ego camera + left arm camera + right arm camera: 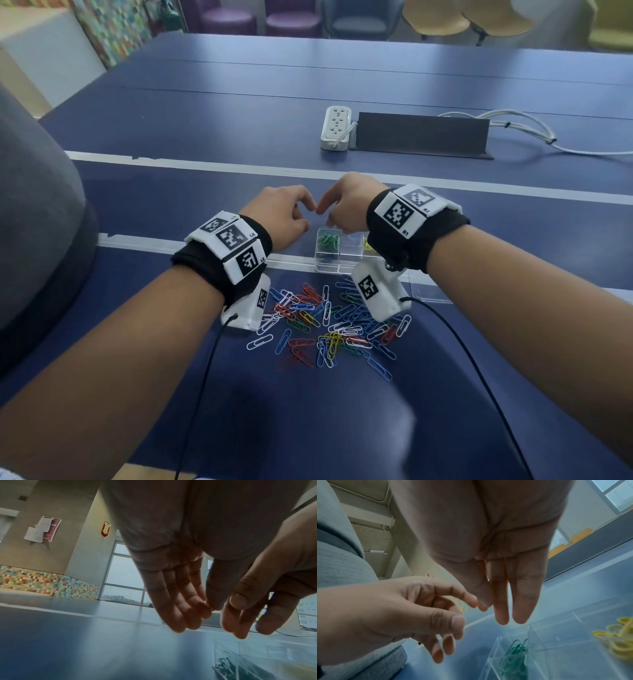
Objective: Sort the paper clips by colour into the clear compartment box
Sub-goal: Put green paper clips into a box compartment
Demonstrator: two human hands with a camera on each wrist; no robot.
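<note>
The clear compartment box [342, 270] stands on the blue table, with green clips [327, 240] at its far left, yellow ones [368, 244] to the right and a few blue ones [325, 260] at its near left. A loose pile of mixed paper clips [329, 325] lies in front of it. Both hands hover over the green compartment with their fingertips meeting. My left hand [308, 214] has loosely curled fingers, and its index tip touches my right hand [488, 608]. The right thumb lies against the index finger. Anything between them is hidden.
A white power strip [337, 127] and a black cable cover [421, 135] with white cables [534, 133] sit farther back. A grey cushioned shape [34, 222] stands at the left. A clear flat piece [431, 291] lies right of the box. Black wrist cables trail toward me.
</note>
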